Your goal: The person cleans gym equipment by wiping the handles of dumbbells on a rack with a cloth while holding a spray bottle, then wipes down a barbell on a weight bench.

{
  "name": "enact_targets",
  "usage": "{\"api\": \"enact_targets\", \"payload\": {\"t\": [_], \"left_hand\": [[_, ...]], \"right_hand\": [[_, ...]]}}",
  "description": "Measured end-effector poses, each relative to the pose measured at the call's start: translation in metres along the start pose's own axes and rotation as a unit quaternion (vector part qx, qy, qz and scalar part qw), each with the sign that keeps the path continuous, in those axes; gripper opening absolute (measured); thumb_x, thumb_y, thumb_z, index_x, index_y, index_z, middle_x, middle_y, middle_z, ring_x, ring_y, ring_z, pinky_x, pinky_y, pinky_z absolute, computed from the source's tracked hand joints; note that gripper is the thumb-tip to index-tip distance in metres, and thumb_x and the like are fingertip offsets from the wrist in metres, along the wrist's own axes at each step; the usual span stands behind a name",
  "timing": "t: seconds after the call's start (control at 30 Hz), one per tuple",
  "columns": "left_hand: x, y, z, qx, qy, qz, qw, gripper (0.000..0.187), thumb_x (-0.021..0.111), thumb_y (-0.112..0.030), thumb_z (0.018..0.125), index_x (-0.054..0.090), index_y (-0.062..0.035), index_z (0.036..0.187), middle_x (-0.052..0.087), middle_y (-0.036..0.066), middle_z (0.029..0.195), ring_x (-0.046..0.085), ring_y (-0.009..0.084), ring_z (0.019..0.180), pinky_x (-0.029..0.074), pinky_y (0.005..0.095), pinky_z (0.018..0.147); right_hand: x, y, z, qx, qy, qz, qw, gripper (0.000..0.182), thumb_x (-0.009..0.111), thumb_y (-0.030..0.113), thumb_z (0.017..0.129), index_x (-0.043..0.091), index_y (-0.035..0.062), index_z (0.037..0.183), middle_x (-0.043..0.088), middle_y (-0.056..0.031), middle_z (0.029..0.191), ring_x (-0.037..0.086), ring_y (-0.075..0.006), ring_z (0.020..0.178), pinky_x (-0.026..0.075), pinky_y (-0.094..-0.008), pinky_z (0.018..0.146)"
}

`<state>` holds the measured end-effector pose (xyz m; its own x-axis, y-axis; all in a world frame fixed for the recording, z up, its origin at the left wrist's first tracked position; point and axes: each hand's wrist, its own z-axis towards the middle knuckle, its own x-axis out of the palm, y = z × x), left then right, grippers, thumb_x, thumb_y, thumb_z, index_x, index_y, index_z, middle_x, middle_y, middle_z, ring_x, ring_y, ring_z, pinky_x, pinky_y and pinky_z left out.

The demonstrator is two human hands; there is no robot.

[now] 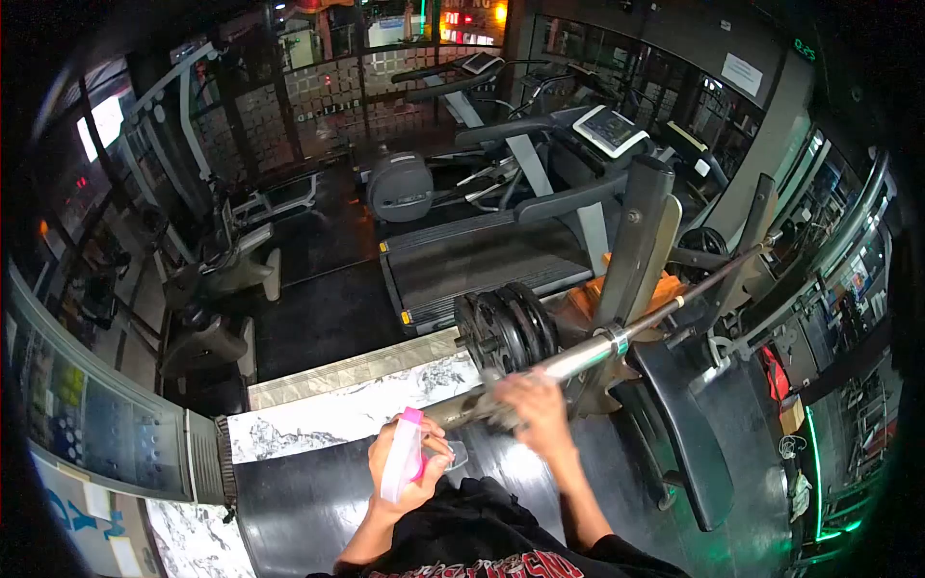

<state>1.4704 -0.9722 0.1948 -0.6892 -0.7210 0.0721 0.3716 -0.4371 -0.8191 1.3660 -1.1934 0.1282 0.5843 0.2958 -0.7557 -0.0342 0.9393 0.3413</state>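
Note:
My left hand (400, 467) is closed around a translucent bottle with bright pink parts (411, 438). A clear piece sticks out on its right side, near the thumb. My right hand (540, 414) is at the near end of a barbell (588, 356), smeared by motion. Its fingers press what looks like a grey cloth (496, 400) on the bar's thick sleeve. The barbell rests across the uprights (636, 241) of a bench and runs away to the upper right. Just behind the bar end, several black weight plates (506, 328) hang on a peg.
A black padded bench (684, 433) stands right of my right arm. Beyond the plates is a treadmill (491, 255), with more cardio machines behind it. A glass-fronted cabinet (96, 405) stands at left. A marble-patterned strip (356, 409) crosses the floor ahead.

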Motion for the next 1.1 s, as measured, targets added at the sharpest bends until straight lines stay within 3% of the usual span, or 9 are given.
{"api": "enact_targets", "payload": {"t": [0.07, 0.13, 0.37, 0.4, 0.6, 0.7, 0.83, 0.97, 1.1], "left_hand": [[0.005, 0.002, 0.004, -0.012, -0.013, -0.025, 1.0, 0.039, 0.069, -0.006, 0.084, 0.045, 0.0053, 0.112, 0.059, 0.02, 0.097, 0.067, 0.0223, 0.069, 0.055, 0.0312, 0.063], [0.007, 0.006, 0.007, 0.004, 0.01, 0.019, 1.0, 0.044, 0.065, -0.019, 0.09, 0.037, 0.0033, 0.115, 0.053, 0.019, 0.094, 0.066, 0.0241, 0.069, 0.056, 0.0343, 0.063], [0.018, 0.005, 0.025, 0.014, 0.03, 0.078, 0.996, 0.047, 0.064, -0.027, 0.091, 0.036, 0.0028, 0.115, 0.051, 0.017, 0.096, 0.064, 0.0223, 0.071, 0.053, 0.0336, 0.065], [0.022, 0.01, 0.026, 0.025, -0.007, 0.028, 0.999, 0.042, 0.072, -0.015, 0.085, 0.044, 0.0022, 0.112, 0.056, 0.017, 0.097, 0.065, 0.0199, 0.069, 0.054, 0.03, 0.062], [0.029, 0.028, 0.029, 0.01, -0.018, 0.088, 0.996, 0.036, 0.068, -0.01, 0.087, 0.044, 0.0034, 0.111, 0.055, 0.016, 0.096, 0.065, 0.0183, 0.067, 0.054, 0.0299, 0.063], [0.033, 0.031, 0.033, 0.009, -0.023, 0.108, 0.994, 0.03, 0.063, -0.003, 0.088, 0.044, 0.0037, 0.11, 0.056, 0.015, 0.097, 0.065, 0.0174, 0.066, 0.053, 0.0292, 0.064], [0.04, 0.038, 0.028, 0.007, -0.041, 0.105, 0.994, 0.028, 0.06, 0.004, 0.087, 0.044, 0.0035, 0.111, 0.055, 0.014, 0.097, 0.065, 0.0172, 0.067, 0.053, 0.0295, 0.063], [0.053, 0.046, 0.019, -0.033, -0.068, 0.091, 0.993, 0.029, 0.061, 0.003, 0.087, 0.044, 0.0035, 0.11, 0.056, 0.014, 0.097, 0.065, 0.0164, 0.066, 0.053, 0.029, 0.062], [0.065, 0.051, 0.013, -0.065, -0.076, 0.111, 0.989, 0.029, 0.063, 0.0, 0.087, 0.045, 0.0034, 0.109, 0.056, 0.014, 0.097, 0.064, 0.016, 0.065, 0.052, 0.0283, 0.061]], "right_hand": [[0.005, 0.013, 0.0, -0.022, 0.027, -0.004, 0.999, 0.056, 0.065, -0.005, 0.062, 0.066, 0.0207, 0.112, 0.065, -0.0011, 0.12, 0.055, -0.0172, 0.121, 0.034, -0.0459, 0.11], [0.004, 0.009, -0.002, -0.059, -0.006, -0.033, 0.998, 0.051, 0.065, 0.003, 0.058, 0.069, 0.0164, 0.107, 0.062, -0.0033, 0.123, 0.056, -0.0203, 0.119, 0.04, -0.0464, 0.103], [-0.06, -0.083, -0.018, 0.213, -0.166, -0.133, 0.954, 0.053, 0.058, -0.014, 0.064, 0.063, 0.0072, 0.113, 0.065, -0.0109, 0.114, 0.056, -0.0314, 0.118, 0.035, -0.0504, 0.108], [-0.061, -0.08, -0.013, 0.201, -0.169, -0.13, 0.956, 0.054, 0.058, -0.015, 0.064, 0.063, 0.0074, 0.113, 0.065, -0.0109, 0.113, 0.056, -0.0312, 0.118, 0.035, -0.0505, 0.109], [-0.009, -0.014, 0.002, 0.009, -0.046, -0.019, 0.999, 0.061, 0.061, -0.009, 0.059, 0.066, 0.0147, 0.114, 0.062, -0.0055, 0.125, 0.053, -0.0238, 0.123, 0.034, -0.0459, 0.111], [-0.02, -0.031, -0.01, -0.002, -0.038, -0.034, 0.999, 0.064, 0.061, -0.006, 0.059, 0.066, 0.0214, 0.116, 0.062, 0.0019, 0.126, 0.05, -0.0207, 0.127, 0.031, -0.0471, 0.113], [-0.058, -0.096, -0.017, 0.108, -0.112, -0.184, 0.97, 0.059, 0.061, -0.007, 0.064, 0.067, 0.022, 0.115, 0.064, 0.0011, 0.122, 0.045, -0.0252, 0.13, 0.02, -0.0575, 0.114], [-0.066, -0.105, -0.008, 0.166, -0.168, -0.188, 0.953, 0.051, 0.062, -0.008, 0.066, 0.067, 0.0143, 0.111, 0.066, -0.0035, 0.115, 0.05, -0.0302, 0.124, 0.022, -0.0549, 0.113], [-0.033, -0.053, 0.002, 0.081, -0.088, -0.041, 0.992, 0.056, 0.062, -0.011, 0.061, 0.066, 0.0112, 0.111, 0.066, -0.0071, 0.115, 0.054, -0.027, 0.122, 0.035, -0.0482, 0.109]]}}
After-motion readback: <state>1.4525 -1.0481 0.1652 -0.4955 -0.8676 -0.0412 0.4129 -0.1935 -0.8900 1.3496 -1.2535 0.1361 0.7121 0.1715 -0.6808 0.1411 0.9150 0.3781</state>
